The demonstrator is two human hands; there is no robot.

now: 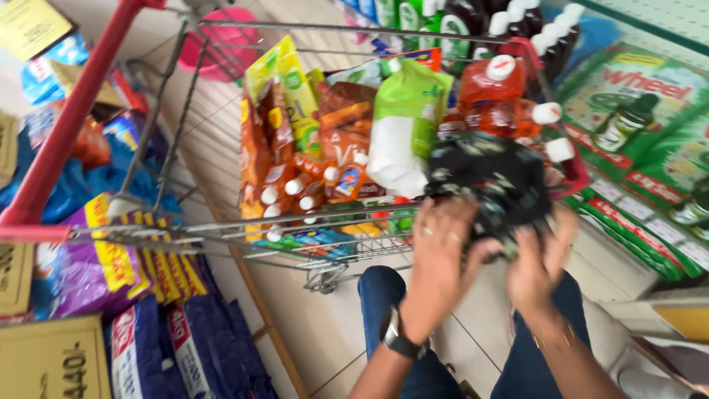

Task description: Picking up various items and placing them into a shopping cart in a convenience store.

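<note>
A dark patterned cloth bundle (493, 181) rests on the near right corner of a wire shopping cart (221, 236). My left hand (439, 255), with a watch on the wrist, grips the bundle's lower left side. On the bundle's lower right edge, my right hand (543, 262) is closed on the fabric. The cart holds orange packets (262, 148), a white and green pouch (405, 125), small white-capped bottles (295, 188) and orange bottles (493, 89).
The cart's red handle bar (70, 122) runs along the left. Purple and yellow packs (111, 255) and blue sacks (185, 347) lie on the floor at left. Green detergent bags (650, 148) fill the shelf at right. Dark bottles (509, 22) stand behind the cart.
</note>
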